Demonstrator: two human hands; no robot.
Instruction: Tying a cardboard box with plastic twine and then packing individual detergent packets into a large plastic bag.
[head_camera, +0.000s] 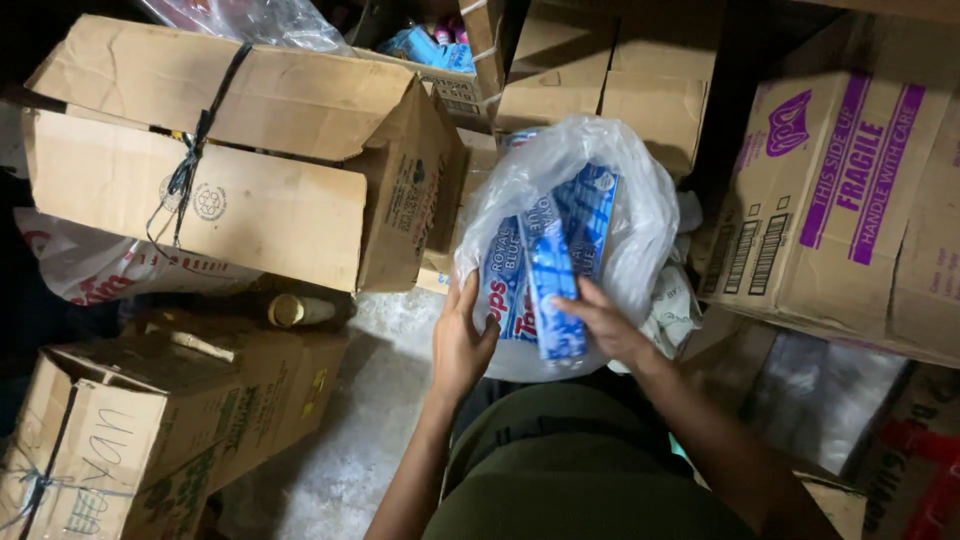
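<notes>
Clear plastic bag (640, 215), blue packets (556, 290) inside; left hand (462, 345) grips bag, right hand (608, 325) seemingly grasps packet.

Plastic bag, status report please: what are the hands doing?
Left hand on clear plastic bag. Right hand grips blue packet. Cardboard boxes crowd around.

Grey concrete floor (380, 400), bare patch at centre. On it: large tied cardboard box (200, 190) upper left, second tied box (130, 430) lower left, white printed sack (90, 265) between them, purple-printed carton (840, 200) right. Gold-capped bottle (300, 311) lying beside lower box.
</notes>
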